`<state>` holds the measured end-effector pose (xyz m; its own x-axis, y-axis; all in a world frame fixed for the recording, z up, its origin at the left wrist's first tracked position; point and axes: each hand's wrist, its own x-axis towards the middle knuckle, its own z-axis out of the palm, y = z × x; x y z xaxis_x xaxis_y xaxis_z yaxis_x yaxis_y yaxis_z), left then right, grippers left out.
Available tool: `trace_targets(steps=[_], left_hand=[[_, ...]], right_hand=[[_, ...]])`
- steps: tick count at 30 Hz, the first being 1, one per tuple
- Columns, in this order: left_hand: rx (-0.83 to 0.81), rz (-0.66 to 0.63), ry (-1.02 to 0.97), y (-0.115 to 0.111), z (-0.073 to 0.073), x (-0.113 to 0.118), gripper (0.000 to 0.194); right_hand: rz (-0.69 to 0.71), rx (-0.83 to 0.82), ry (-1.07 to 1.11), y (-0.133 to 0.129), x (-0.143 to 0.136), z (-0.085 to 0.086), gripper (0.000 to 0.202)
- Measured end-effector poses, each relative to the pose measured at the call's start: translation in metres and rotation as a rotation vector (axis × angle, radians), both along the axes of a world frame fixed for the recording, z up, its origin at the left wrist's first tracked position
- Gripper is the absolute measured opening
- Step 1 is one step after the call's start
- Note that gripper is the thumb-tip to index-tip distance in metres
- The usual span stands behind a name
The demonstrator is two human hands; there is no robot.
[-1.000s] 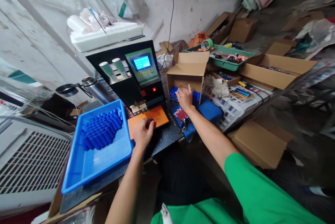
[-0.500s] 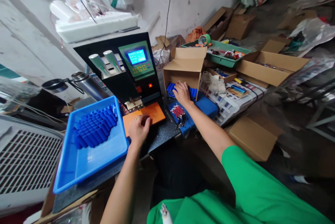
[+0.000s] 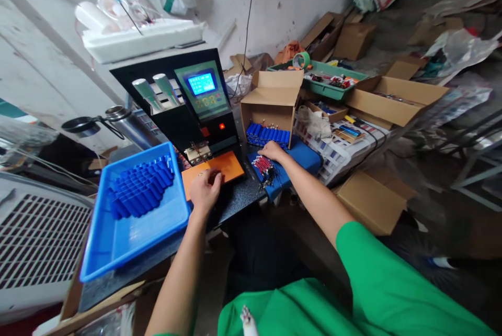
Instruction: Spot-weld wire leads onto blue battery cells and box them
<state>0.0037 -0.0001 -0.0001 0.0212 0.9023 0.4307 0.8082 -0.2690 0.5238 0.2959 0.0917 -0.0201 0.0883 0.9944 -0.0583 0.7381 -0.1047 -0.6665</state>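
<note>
Left hand [image 3: 204, 190], fingers curled, on one flat orange board [image 3: 230, 166]; right hand [image 3: 273, 152], fingers bent, beside one red-and-black wire bundle [image 3: 265, 166] on one blue pad [image 3: 306, 162]. Can't tell if either grips anything. Blue cylinders [image 3: 270, 134], too packed to count, in one open brown cardboard box [image 3: 272, 96].

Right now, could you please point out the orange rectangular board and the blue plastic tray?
Orange rectangular board [image 3: 229, 166], head view: bare right part of its top.
Blue plastic tray [image 3: 147, 234], head view: bare part of its floor.
</note>
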Motion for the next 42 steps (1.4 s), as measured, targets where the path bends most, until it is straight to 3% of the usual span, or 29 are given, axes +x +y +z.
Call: trace_targets(steps=[4, 10, 18, 24, 31, 37, 42], left_hand=[[-0.007, 0.003, 0.003, 0.000, -0.001, -0.001, 0.033], [0.000, -0.012, -0.004, 0.000, -0.002, 0.000, 0.032], [-0.038, -0.037, -0.087, 0.002, -0.003, -0.004, 0.032], [-0.065, -0.115, -0.506, -0.012, 0.003, 0.004, 0.041], [-0.198, -0.239, -0.719, -0.042, 0.011, 0.037, 0.040], [-0.251, -0.192, -0.811, -0.050, 0.003, 0.035, 0.038], [-0.145, -0.122, -0.890, -0.057, 0.001, 0.033, 0.037]], right_hand=[[-0.038, -0.010, 0.024, 0.003, -0.004, -0.006, 0.020], [-0.141, 0.162, 0.204, -0.005, 0.008, -0.003, 0.019], [-0.135, 0.426, 0.668, -0.027, 0.004, 0.050, 0.028], [-0.043, 0.341, 1.075, -0.058, -0.040, 0.077, 0.042], [-0.018, 0.250, 1.233, -0.086, -0.105, 0.066, 0.040], [-0.052, 0.240, 1.258, -0.096, -0.135, 0.058, 0.039], [-0.078, 0.215, 1.308, -0.099, -0.148, 0.050, 0.043]])
